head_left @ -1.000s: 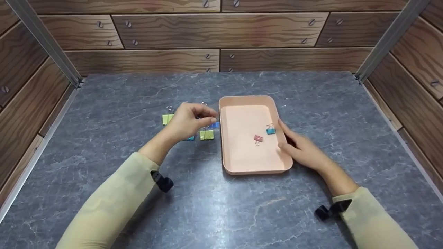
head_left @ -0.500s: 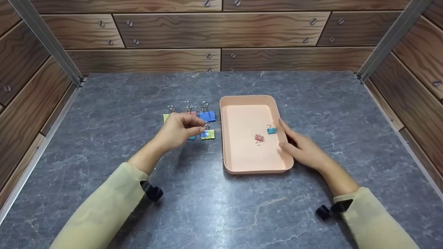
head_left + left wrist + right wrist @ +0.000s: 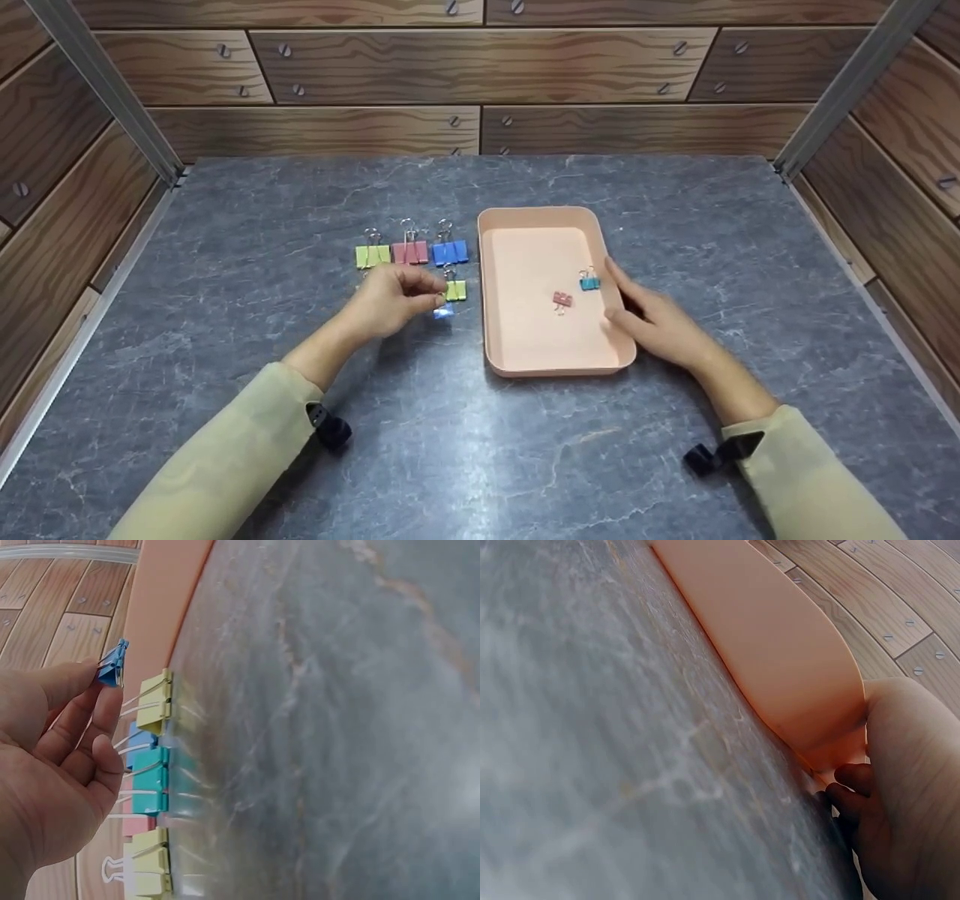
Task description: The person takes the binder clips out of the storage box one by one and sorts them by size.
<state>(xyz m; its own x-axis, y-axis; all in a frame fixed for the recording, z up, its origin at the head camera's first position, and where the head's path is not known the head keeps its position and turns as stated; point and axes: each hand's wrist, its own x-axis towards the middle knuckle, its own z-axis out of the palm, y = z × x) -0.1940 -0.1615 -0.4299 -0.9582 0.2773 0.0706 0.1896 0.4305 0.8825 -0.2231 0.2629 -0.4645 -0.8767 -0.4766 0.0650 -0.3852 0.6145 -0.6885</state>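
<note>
My left hand (image 3: 390,304) pinches a small blue binder clip (image 3: 443,310) between thumb and fingertips, just in front of a yellow-green binder clip (image 3: 456,290) on the table. The left wrist view shows the held clip (image 3: 112,667) gripped by its wire handles. My right hand (image 3: 664,330) grips the right wall of a peach tray (image 3: 491,373), its thumb over the rim. Inside the tray lie a small pink binder clip (image 3: 562,300) and a small teal binder clip (image 3: 589,280). The right wrist view shows the tray wall (image 3: 780,637), with the fingers low beside it.
Behind my left hand stand larger binder clips: yellow-green (image 3: 373,256), pink (image 3: 410,253) and blue (image 3: 450,253). A teal binder clip (image 3: 150,780) shows in the left wrist view, hidden by the hand in the head view. Wood-patterned panels (image 3: 480,66) enclose the grey marbled table (image 3: 480,465).
My left hand has moved from the tray's left edge leftward and nearer, carrying the small blue binder clip. It uncovers the back row of clips. The right hand and tray stay put.
</note>
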